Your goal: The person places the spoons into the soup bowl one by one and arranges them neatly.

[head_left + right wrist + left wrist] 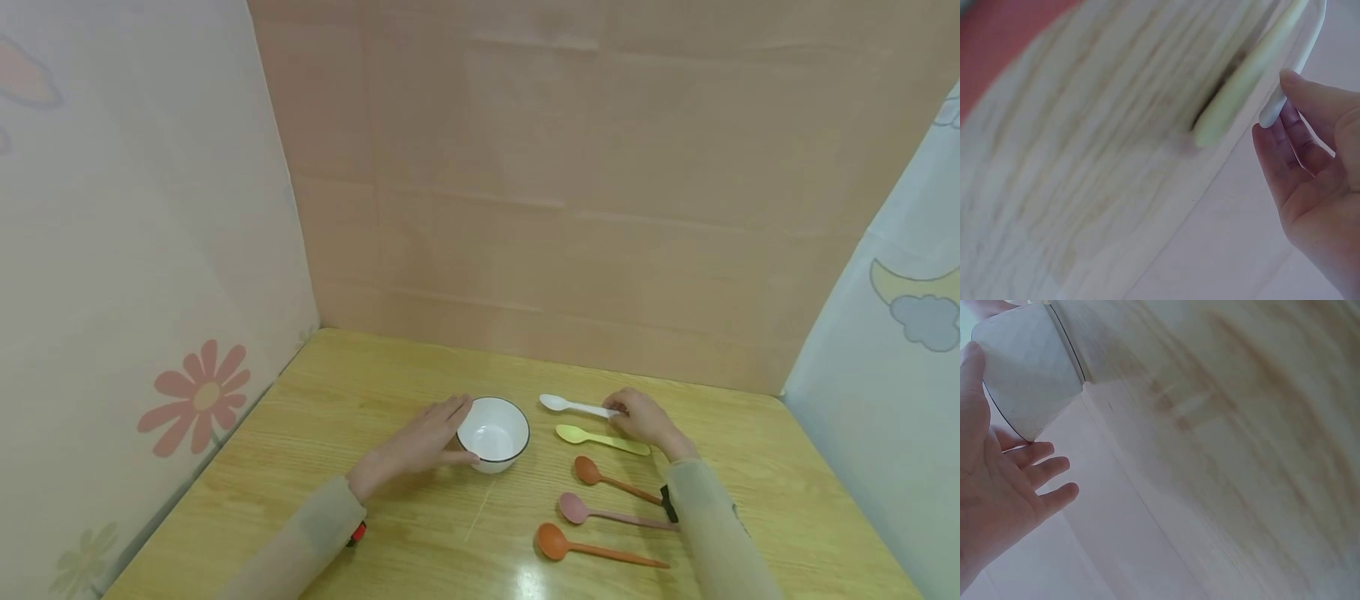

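A white bowl (493,431) with a dark rim stands upright on the table. My left hand (420,437) rests against its left side, fingers fairly straight at the back and thumb at the front. In the left wrist view, the bowl (1029,369) lies between the thumb and the spread, lightly bent fingers of that hand (1004,481). With thumb and fingers, my right hand (643,419) pinches the handle end of a white spoon (573,406). The right wrist view shows this handle (1275,103) in the fingertips. Just nearer lies a yellow spoon (600,439).
Below the yellow spoon lie an orange-brown spoon (588,471), a pink spoon (576,508) and an orange spoon (553,542) in a column, handles to the right. The right forearm passes over some handle ends. A brown-pink backdrop (525,208) rises behind the wooden table (405,533).
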Available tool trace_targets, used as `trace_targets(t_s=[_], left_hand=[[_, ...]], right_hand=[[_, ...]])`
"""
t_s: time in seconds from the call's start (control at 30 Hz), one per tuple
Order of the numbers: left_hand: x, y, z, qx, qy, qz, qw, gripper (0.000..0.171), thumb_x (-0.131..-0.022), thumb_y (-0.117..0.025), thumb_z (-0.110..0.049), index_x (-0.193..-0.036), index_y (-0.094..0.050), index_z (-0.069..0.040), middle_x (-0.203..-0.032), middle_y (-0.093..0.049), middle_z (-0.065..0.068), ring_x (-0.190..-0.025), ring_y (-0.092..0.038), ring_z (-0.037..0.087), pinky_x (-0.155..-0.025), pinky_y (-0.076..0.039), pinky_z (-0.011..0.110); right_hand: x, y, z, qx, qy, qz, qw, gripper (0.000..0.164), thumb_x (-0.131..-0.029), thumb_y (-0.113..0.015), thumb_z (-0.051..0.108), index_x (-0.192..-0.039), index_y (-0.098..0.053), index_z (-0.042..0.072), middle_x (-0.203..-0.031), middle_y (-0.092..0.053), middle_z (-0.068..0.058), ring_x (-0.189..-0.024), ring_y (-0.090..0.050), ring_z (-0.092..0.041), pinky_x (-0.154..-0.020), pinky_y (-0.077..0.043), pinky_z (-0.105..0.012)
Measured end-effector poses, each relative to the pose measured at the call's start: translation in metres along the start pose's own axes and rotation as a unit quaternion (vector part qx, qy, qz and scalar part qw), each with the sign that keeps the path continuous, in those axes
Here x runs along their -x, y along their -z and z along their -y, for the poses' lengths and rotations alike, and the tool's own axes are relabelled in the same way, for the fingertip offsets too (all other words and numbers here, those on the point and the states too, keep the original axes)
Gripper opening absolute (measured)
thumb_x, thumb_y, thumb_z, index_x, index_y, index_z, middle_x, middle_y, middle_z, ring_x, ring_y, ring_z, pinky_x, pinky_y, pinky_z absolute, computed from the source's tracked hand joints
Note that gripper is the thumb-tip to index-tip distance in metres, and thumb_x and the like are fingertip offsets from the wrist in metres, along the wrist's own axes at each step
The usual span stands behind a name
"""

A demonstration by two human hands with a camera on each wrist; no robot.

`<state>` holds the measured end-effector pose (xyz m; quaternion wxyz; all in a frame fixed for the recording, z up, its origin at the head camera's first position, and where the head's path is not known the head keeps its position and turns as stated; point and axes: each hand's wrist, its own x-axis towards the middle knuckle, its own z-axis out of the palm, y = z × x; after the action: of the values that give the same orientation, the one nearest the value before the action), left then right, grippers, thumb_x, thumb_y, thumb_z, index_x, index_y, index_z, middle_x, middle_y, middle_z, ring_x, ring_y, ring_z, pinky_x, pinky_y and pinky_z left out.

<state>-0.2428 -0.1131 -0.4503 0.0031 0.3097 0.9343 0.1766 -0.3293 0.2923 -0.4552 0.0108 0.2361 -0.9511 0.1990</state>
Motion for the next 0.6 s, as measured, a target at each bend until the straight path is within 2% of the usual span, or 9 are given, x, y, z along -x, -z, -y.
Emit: trace_targets(t_s=[0.17, 0.3, 0.6], left_hand=[[0.0, 0.0, 0.001, -0.005, -0.012, -0.009, 0.9999, 0.092, -0.093, -0.063, -0.053, -0.154, -0.027, 0.005, -0.16, -0.03, 0.024, -0.148, -0.032, 0.04, -0.117, -0.03, 0.062], [0.0, 0.0, 0.002, -0.019, -0.009, -0.01, 0.9997, 0.093, -0.092, -0.061, -0.056, -0.154, -0.026, 0.004, -0.16, -0.03, 0.022, -0.148, -0.033, 0.038, -0.118, -0.031, 0.061], [0.0, 0.001, 0.002, -0.018, -0.017, -0.009, 0.9996, 0.092, -0.093, -0.061, -0.056, -0.153, -0.028, 0.005, -0.159, -0.031, 0.023, -0.147, -0.033, 0.04, -0.117, -0.032, 0.061]], right_hand=[[0.001, 0.007, 0.004, 0.0, -0.003, 0.007, 1.0, 0.019, -0.092, -0.061, 0.002, -0.109, -0.069, -0.002, -0.104, -0.068, -0.017, -0.095, -0.063, -0.032, -0.083, -0.054, -0.052], [0.001, 0.012, 0.008, 0.006, 0.001, 0.008, 1.0, 0.019, -0.092, -0.06, 0.001, -0.109, -0.069, -0.002, -0.105, -0.068, -0.017, -0.095, -0.063, -0.032, -0.084, -0.054, -0.052], [0.006, 0.022, 0.016, 0.021, 0.011, 0.005, 1.0, 0.015, -0.093, -0.063, 0.003, -0.106, -0.069, -0.001, -0.102, -0.067, -0.014, -0.091, -0.063, -0.027, -0.079, -0.055, -0.047]])
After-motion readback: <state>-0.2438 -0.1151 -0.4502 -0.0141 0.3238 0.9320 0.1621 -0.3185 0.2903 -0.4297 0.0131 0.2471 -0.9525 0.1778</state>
